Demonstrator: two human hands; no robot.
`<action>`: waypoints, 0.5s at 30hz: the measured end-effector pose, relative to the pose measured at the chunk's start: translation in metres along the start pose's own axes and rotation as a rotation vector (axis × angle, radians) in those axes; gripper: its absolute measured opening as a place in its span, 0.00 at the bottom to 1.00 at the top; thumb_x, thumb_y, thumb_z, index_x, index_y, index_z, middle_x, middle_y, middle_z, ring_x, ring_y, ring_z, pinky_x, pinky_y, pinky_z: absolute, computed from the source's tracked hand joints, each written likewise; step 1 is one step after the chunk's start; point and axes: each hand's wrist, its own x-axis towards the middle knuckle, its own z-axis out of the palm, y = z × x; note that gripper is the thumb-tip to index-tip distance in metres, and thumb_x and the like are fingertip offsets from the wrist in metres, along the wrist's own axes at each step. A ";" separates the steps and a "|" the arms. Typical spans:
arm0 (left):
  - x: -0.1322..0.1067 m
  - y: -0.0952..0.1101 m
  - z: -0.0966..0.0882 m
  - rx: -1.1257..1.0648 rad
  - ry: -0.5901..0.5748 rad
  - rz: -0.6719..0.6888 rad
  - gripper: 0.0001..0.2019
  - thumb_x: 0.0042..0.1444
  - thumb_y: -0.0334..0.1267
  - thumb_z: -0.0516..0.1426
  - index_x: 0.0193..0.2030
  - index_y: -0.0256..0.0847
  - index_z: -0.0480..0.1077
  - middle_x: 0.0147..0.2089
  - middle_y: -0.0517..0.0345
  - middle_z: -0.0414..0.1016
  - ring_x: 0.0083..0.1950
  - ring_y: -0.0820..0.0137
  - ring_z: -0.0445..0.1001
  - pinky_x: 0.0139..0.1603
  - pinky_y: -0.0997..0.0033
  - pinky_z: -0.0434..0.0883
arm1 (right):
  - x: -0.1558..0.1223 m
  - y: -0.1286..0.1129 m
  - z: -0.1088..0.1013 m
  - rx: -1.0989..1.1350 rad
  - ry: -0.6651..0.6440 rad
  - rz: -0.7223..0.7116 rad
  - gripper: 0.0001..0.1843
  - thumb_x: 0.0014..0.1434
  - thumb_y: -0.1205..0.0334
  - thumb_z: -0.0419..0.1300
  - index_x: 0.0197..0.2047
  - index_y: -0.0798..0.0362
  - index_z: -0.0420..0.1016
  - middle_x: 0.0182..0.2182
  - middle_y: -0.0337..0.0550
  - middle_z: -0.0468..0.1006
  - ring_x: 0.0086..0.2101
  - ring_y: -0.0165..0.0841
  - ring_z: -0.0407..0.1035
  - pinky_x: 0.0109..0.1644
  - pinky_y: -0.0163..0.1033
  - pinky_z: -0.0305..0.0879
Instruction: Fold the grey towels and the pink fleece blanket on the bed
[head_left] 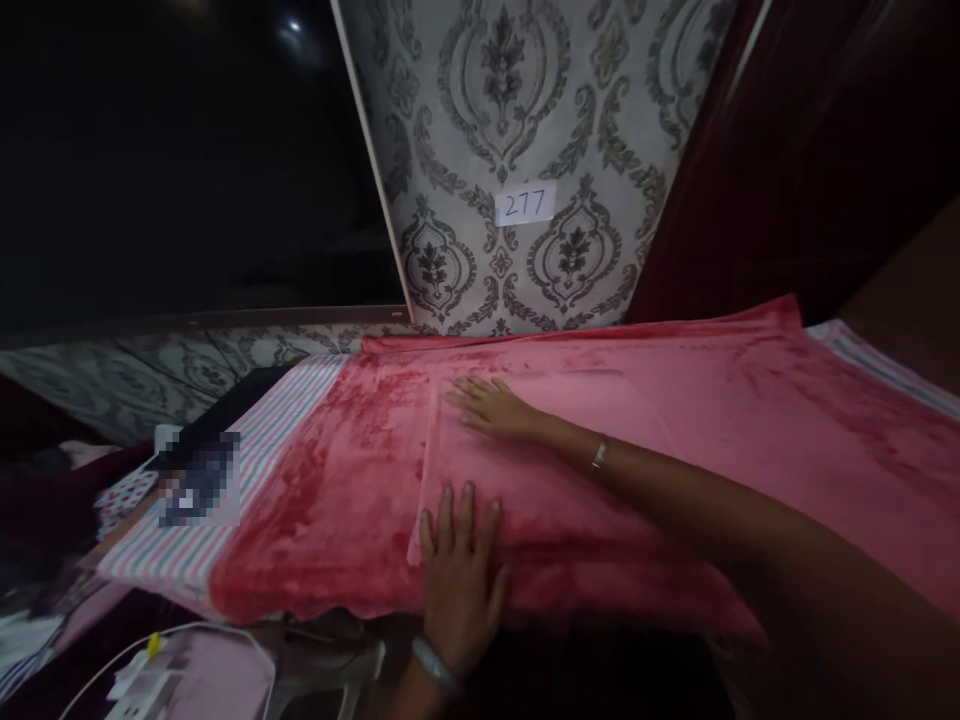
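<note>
A thin, smooth pink sheet (555, 480), which looks see-through, lies flat on a red and pink plush blanket (330, 480). I cannot tell whether the sheet is plastic or cloth. My right hand (495, 408), a bracelet on its wrist, rests palm down near the sheet's far left corner, fingers stretched out. Nearer to me, my left hand (459, 575) lies on the sheet's near left part with its fingers spread and a bangle at the wrist. Neither hand grips anything.
A striped cloth (296, 410) shows under the blanket at the left, with a blurred object (199, 480) on it. A large dark screen (187, 170) hangs behind. A power strip (142, 690) with a white cable sits low at the left. A paper label (525, 203) is on the patterned wall.
</note>
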 end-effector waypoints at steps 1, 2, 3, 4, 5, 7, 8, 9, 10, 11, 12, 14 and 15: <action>0.003 0.004 -0.004 -0.008 0.004 -0.005 0.33 0.62 0.36 0.55 0.74 0.44 0.55 0.78 0.47 0.46 0.78 0.49 0.40 0.74 0.36 0.40 | -0.018 0.000 0.000 0.010 -0.007 -0.030 0.33 0.73 0.39 0.40 0.76 0.39 0.47 0.75 0.42 0.39 0.72 0.47 0.33 0.72 0.64 0.34; 0.007 0.010 -0.006 -0.018 0.006 0.007 0.32 0.63 0.36 0.54 0.74 0.43 0.55 0.78 0.47 0.47 0.78 0.49 0.40 0.74 0.35 0.39 | -0.036 0.001 0.001 0.015 -0.024 -0.054 0.33 0.73 0.39 0.40 0.76 0.38 0.48 0.75 0.42 0.40 0.72 0.46 0.34 0.72 0.64 0.34; 0.012 0.016 -0.006 -0.029 0.002 0.036 0.31 0.63 0.36 0.53 0.74 0.42 0.55 0.78 0.47 0.48 0.78 0.51 0.41 0.74 0.36 0.39 | -0.053 0.003 0.002 0.013 -0.045 -0.071 0.32 0.73 0.39 0.40 0.76 0.38 0.50 0.75 0.41 0.41 0.72 0.46 0.35 0.72 0.64 0.34; 0.016 0.023 -0.005 -0.041 -0.008 0.080 0.31 0.64 0.37 0.53 0.74 0.41 0.55 0.77 0.47 0.48 0.78 0.52 0.42 0.74 0.36 0.40 | -0.066 0.006 0.004 0.008 -0.065 -0.079 0.32 0.73 0.39 0.40 0.75 0.37 0.51 0.75 0.41 0.42 0.72 0.46 0.35 0.72 0.64 0.33; 0.020 0.030 -0.001 -0.049 -0.024 0.128 0.31 0.64 0.38 0.53 0.74 0.41 0.55 0.77 0.47 0.49 0.78 0.52 0.42 0.74 0.36 0.41 | -0.077 0.010 0.006 0.000 -0.084 -0.080 0.32 0.73 0.39 0.41 0.75 0.37 0.51 0.75 0.41 0.43 0.72 0.46 0.35 0.72 0.65 0.33; 0.025 0.043 0.011 -0.045 -0.051 0.187 0.32 0.64 0.41 0.54 0.74 0.41 0.55 0.78 0.47 0.48 0.78 0.49 0.42 0.73 0.34 0.42 | -0.088 0.020 0.007 -0.020 -0.108 -0.079 0.32 0.73 0.40 0.41 0.75 0.38 0.51 0.75 0.42 0.44 0.72 0.46 0.35 0.71 0.66 0.34; 0.026 0.048 0.017 -0.032 -0.054 0.196 0.33 0.63 0.43 0.55 0.74 0.42 0.54 0.78 0.47 0.47 0.78 0.47 0.42 0.72 0.33 0.42 | -0.089 0.027 0.007 -0.031 -0.112 -0.079 0.32 0.73 0.40 0.42 0.75 0.39 0.51 0.74 0.42 0.44 0.72 0.46 0.35 0.71 0.66 0.34; 0.026 0.051 0.023 -0.017 -0.052 0.200 0.34 0.63 0.45 0.55 0.74 0.43 0.54 0.78 0.47 0.47 0.77 0.45 0.42 0.72 0.32 0.42 | -0.086 0.035 0.006 -0.043 -0.112 -0.078 0.32 0.73 0.40 0.42 0.76 0.39 0.50 0.74 0.43 0.44 0.72 0.47 0.36 0.71 0.66 0.34; 0.026 0.053 0.028 0.000 -0.053 0.202 0.35 0.63 0.47 0.56 0.75 0.44 0.54 0.78 0.47 0.47 0.77 0.44 0.42 0.72 0.31 0.40 | -0.083 0.044 0.005 -0.057 -0.111 -0.073 0.33 0.73 0.41 0.43 0.76 0.40 0.50 0.74 0.43 0.44 0.72 0.47 0.36 0.71 0.67 0.33; 0.024 0.054 0.032 0.014 -0.059 0.204 0.35 0.62 0.48 0.56 0.75 0.44 0.53 0.78 0.48 0.47 0.77 0.43 0.41 0.72 0.32 0.38 | -0.077 0.053 0.003 -0.071 -0.107 -0.057 0.33 0.73 0.41 0.43 0.76 0.41 0.50 0.74 0.43 0.44 0.72 0.47 0.36 0.71 0.67 0.33; 0.023 0.054 0.034 0.025 -0.068 0.206 0.36 0.62 0.49 0.56 0.75 0.45 0.53 0.78 0.49 0.46 0.77 0.44 0.41 0.73 0.33 0.36 | -0.072 0.064 0.002 -0.085 -0.099 -0.027 0.33 0.73 0.41 0.43 0.76 0.41 0.49 0.74 0.43 0.44 0.72 0.48 0.36 0.71 0.67 0.34; 0.021 0.053 0.034 0.038 -0.089 0.205 0.35 0.63 0.50 0.56 0.75 0.45 0.54 0.78 0.50 0.46 0.78 0.45 0.40 0.73 0.36 0.33 | -0.062 0.085 0.001 -0.104 -0.069 0.071 0.33 0.72 0.42 0.43 0.76 0.42 0.50 0.74 0.45 0.45 0.72 0.48 0.39 0.70 0.66 0.37; 0.020 0.052 0.033 0.039 -0.091 0.204 0.35 0.63 0.52 0.56 0.74 0.45 0.55 0.78 0.50 0.46 0.78 0.45 0.40 0.74 0.37 0.32 | -0.058 0.095 0.002 -0.108 -0.049 0.126 0.33 0.72 0.41 0.43 0.76 0.42 0.51 0.74 0.46 0.46 0.71 0.49 0.40 0.70 0.66 0.39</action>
